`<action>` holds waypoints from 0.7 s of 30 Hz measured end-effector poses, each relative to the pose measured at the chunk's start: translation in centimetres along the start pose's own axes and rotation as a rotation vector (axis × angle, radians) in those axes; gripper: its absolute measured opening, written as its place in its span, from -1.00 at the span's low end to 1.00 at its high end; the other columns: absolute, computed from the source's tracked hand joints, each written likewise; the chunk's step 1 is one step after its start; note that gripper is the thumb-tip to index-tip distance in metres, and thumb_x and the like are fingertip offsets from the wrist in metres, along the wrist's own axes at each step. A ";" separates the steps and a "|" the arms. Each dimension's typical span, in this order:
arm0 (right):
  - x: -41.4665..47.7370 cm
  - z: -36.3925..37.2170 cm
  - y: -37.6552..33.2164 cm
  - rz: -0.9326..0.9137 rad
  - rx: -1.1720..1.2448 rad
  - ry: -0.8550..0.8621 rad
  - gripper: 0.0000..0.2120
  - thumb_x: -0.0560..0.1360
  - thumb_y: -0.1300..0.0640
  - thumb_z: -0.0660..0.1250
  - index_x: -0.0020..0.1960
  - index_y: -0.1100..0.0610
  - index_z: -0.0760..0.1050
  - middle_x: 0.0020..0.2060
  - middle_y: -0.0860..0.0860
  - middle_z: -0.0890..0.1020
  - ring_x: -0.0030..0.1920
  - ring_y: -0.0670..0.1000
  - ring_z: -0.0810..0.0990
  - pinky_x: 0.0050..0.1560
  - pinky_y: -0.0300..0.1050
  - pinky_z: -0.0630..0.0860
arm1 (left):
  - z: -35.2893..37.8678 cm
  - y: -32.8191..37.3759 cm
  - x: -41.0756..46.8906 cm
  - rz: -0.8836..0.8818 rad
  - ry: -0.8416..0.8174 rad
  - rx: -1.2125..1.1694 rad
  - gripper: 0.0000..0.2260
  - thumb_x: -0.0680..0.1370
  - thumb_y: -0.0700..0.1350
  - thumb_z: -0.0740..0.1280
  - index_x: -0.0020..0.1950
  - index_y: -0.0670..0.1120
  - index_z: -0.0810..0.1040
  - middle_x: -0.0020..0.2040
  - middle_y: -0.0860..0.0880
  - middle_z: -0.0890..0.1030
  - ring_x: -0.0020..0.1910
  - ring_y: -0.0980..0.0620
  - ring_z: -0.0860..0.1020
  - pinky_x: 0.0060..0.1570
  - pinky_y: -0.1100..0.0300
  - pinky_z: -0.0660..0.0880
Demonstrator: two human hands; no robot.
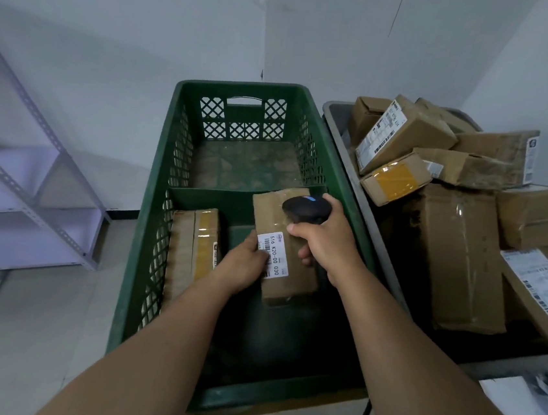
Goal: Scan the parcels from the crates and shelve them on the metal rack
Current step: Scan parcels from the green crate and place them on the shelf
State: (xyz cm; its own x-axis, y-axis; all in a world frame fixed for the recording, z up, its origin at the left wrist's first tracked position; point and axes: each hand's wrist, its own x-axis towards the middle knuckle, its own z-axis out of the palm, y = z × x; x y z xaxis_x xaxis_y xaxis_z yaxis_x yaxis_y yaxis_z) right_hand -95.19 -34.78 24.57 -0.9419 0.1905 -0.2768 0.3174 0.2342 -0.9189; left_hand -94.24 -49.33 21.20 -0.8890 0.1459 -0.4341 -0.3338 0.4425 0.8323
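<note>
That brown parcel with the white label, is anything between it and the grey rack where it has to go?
Only the green plastic crate's left wall. The brown cardboard parcel is held in the left hand over the crate, and the grey metal rack stands to its left across bare floor.

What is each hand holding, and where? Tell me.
Left hand grips the brown cardboard parcel at its labelled left edge; right hand grips the black handheld scanner by its handle.
</note>
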 end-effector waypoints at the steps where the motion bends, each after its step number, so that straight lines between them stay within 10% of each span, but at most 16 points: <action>1: -0.3 -0.2 -0.5 -0.021 0.003 -0.001 -0.23 0.42 0.24 0.46 0.52 0.00 0.19 0.01 0.11 0.62 -0.58 -0.09 0.48 -0.50 -0.21 0.44 | -0.1 0.1 -0.5 0.019 0.003 -0.029 -0.58 0.62 -0.21 0.14 0.46 0.07 0.26 0.20 -0.05 0.57 0.09 0.01 0.55 0.20 0.14 0.43; 5: -1.9 -1.2 -2.5 -0.086 0.020 0.005 -0.26 0.42 0.24 0.47 0.49 0.00 0.21 0.03 0.07 0.61 -0.59 -0.09 0.48 -0.49 -0.21 0.44 | -0.5 1.0 -2.9 0.091 0.014 -0.099 -0.45 0.61 -0.13 0.21 0.53 0.16 0.08 0.19 0.07 0.55 -0.01 0.14 0.51 0.03 0.20 0.38; 10: -4.2 -2.5 -5.1 -0.169 0.061 0.017 -0.36 0.42 0.28 0.48 0.41 0.04 0.30 0.11 0.04 0.58 -0.48 -0.06 0.53 -0.50 -0.25 0.44 | -1.8 2.7 -4.7 0.195 0.027 -0.185 -0.27 0.56 -0.08 0.31 0.49 0.33 -0.11 0.19 0.14 0.53 0.15 0.08 0.52 0.30 0.09 0.37; 21: -7.4 -4.2 -11.1 -0.429 0.071 0.093 -0.20 0.43 0.25 0.47 0.53 -0.02 0.15 0.00 -0.12 0.56 -0.48 -0.08 0.54 -0.37 -0.15 0.49 | -5.3 6.7 -6.7 0.472 -0.022 -0.304 -0.09 0.31 -0.11 0.55 0.47 0.32 0.11 0.29 0.12 0.51 0.26 0.07 0.50 0.26 0.02 0.45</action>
State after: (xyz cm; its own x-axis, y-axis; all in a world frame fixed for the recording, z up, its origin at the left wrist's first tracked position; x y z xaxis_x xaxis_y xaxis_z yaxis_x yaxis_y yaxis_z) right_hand -91.29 -34.79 37.95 -0.9717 0.1759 0.1578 -0.1119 0.2454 -0.9629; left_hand -92.19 -52.04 31.51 -0.9581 0.2865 0.0055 0.0207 0.0498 0.9985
